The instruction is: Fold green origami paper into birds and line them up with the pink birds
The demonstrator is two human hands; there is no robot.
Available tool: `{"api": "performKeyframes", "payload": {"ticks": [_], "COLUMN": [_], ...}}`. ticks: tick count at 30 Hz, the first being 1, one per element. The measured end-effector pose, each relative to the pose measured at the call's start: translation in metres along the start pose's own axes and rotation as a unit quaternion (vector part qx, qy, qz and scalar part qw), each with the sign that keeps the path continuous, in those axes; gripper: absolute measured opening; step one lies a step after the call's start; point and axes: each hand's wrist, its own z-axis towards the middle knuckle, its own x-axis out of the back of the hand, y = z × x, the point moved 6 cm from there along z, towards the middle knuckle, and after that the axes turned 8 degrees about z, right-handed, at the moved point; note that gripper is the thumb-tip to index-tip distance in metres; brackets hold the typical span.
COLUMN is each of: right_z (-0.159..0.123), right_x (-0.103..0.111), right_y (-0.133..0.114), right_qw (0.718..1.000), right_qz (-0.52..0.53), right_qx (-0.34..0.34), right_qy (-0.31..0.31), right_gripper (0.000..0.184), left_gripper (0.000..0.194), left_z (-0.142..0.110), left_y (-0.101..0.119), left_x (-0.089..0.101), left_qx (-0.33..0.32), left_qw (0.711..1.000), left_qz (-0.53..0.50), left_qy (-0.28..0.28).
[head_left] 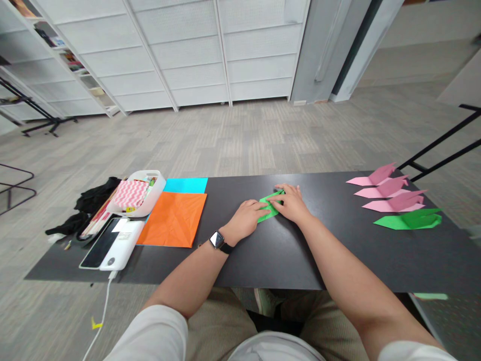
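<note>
A folded piece of green origami paper [269, 212] lies on the dark table between my hands. My left hand [244, 218] rests on its left side with fingers stretched flat over it; a watch is on that wrist. At the paper's upper right, my right hand [291, 203] has its fingers bent onto the edge and tip, gripping there. The fingers hide part of the paper, so its full shape cannot be seen.
At the right stand several folded paper figures, pink [394, 202] and green [409, 219]. Left are orange paper [173, 220], blue paper [186, 185], a white basket [156, 200], a phone [99, 245], a cabled white power bank [122, 245] and black cloth [98, 194].
</note>
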Motion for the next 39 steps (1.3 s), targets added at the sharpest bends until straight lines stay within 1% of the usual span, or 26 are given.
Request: {"api": "performKeyframes", "payload": {"ticks": [3,6,9,12,14,17,20,23,26,28,31,35,39], "right_z": [0.001,0.001,0.001,0.001,0.001,0.000,-0.002,-0.003,-0.004,-0.004,-0.005,-0.004,-0.003], "right_x": [0.001,0.004,0.008,0.013,0.013,0.007,0.000,-0.003,-0.003,-0.003,-0.002,-0.002,-0.004], "right_y": [0.007,0.015,0.020,0.018,0.011,-0.001,-0.006,-0.007,-0.009,-0.010,-0.013,-0.015,-0.014], "right_qw": [0.999,0.997,0.996,0.995,0.997,0.999,0.998,0.998,0.998,0.998,0.998,0.998,0.998], "right_qz": [-0.003,-0.009,-0.011,-0.006,0.001,0.004,-0.005,-0.013,-0.017,-0.019,-0.021,-0.016,-0.008], "right_qx": [-0.026,-0.049,-0.054,-0.044,-0.014,0.039,0.050,0.050,0.052,0.054,0.055,0.059,0.059], "right_qy": [0.023,0.051,0.074,0.087,0.070,0.012,-0.030,-0.034,-0.028,-0.024,-0.019,-0.023,-0.037], "right_gripper": [0.023,0.022,0.023,0.026,0.026,0.021,0.020,0.021,0.021,0.021,0.020,0.024,0.026], "left_gripper": [0.053,0.043,0.032,0.027,0.025,0.021,0.020,0.022,0.026,0.028,0.026,0.028,0.029], "left_z": [-0.001,-0.002,-0.004,-0.003,-0.002,-0.001,-0.001,-0.002,-0.001,0.001,0.004,0.005,0.005], "left_y": [0.002,0.005,0.008,0.008,0.006,0.000,-0.007,-0.012,-0.014,-0.016,-0.021,-0.024,-0.024], "left_x": [0.003,0.008,0.013,0.016,0.016,0.014,0.014,0.015,0.017,0.016,0.010,0.004,0.003], "left_qx": [0.005,0.015,0.023,0.024,0.025,0.025,0.035,0.050,0.067,0.091,0.120,0.117,0.116], "left_qw": [1.000,1.000,0.999,0.999,0.999,0.999,0.999,0.998,0.996,0.993,0.990,0.990,0.990], "left_qz": [-0.006,-0.012,-0.019,-0.026,-0.030,-0.034,-0.032,-0.026,-0.020,-0.013,0.001,0.006,0.008], "left_qy": [-0.001,0.005,0.013,0.018,0.017,0.012,0.012,0.023,0.051,0.069,0.077,0.081,0.083]}}
